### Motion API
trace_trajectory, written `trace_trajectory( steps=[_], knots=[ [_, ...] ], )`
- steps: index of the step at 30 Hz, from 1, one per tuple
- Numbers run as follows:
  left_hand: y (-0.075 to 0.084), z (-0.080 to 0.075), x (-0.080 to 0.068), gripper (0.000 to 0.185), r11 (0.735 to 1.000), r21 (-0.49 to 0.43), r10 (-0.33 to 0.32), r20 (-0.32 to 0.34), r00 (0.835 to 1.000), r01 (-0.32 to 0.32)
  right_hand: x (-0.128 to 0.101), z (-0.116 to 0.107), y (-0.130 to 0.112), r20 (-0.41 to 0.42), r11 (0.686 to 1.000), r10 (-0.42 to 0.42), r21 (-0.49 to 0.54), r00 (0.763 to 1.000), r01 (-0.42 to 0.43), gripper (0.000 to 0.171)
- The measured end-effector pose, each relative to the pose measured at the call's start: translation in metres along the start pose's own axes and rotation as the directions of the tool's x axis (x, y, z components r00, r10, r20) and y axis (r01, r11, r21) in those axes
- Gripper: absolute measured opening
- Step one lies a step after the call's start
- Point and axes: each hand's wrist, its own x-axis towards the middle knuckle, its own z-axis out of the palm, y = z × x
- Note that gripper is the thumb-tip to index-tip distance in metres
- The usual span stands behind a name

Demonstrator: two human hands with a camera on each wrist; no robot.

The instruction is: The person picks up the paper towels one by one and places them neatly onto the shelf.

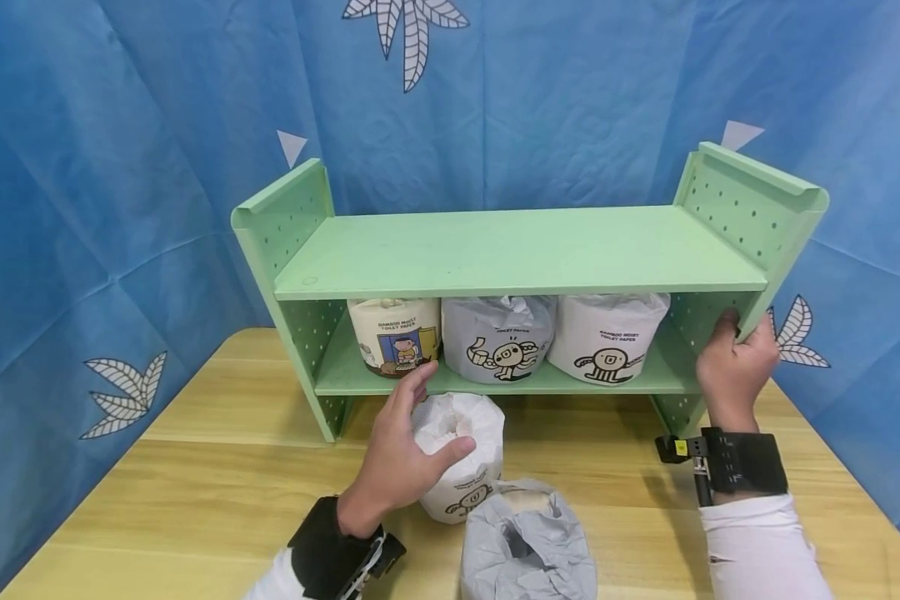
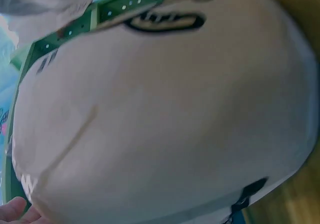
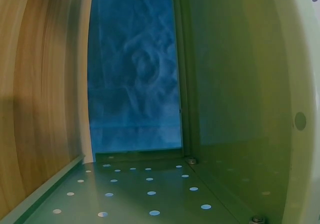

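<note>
My left hand (image 1: 401, 454) is beside a white-wrapped toilet paper roll (image 1: 453, 483) on the table, thumb and fingers spread at its top. That roll's wrapper (image 2: 165, 114) fills most of the left wrist view. With my right hand (image 1: 735, 367) I grip the front edge of the right side panel of a green two-tier shelf (image 1: 495, 250). On its lower tier stand a cream roll (image 1: 393, 337) with a cartoon picture, a grey roll (image 1: 498, 342) and a white roll (image 1: 611, 337). A second grey-wrapped roll (image 1: 528, 550) stands nearest me.
The wooden table (image 1: 217, 467) carries the shelf and the two loose rolls. A blue curtain (image 1: 570, 100) with leaf prints hangs behind. In the right wrist view, the shelf's perforated side panel (image 3: 130, 201) and the underside of a tier (image 3: 230, 94) show close up.
</note>
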Motion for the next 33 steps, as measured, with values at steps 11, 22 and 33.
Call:
trace_trajectory(
  steps=[11,22,33],
  knots=[
    [-0.008,0.005,-0.013,0.102,0.998,0.034,-0.063,0.073,0.995,0.06,0.0,-0.001,0.001,-0.002,1.0,-0.002,0.005,1.0,0.002,0.019],
    [-0.017,0.012,-0.022,0.114,0.989,0.065,-0.14,0.054,0.989,0.136,0.001,0.001,0.0,-0.012,1.0,-0.018,-0.002,1.0,0.018,0.019],
    [-0.023,0.019,-0.027,0.114,0.966,0.142,-0.229,0.082,0.97,0.216,0.0,0.001,0.0,-0.013,1.0,-0.009,-0.01,1.0,0.009,0.019]
  ],
)
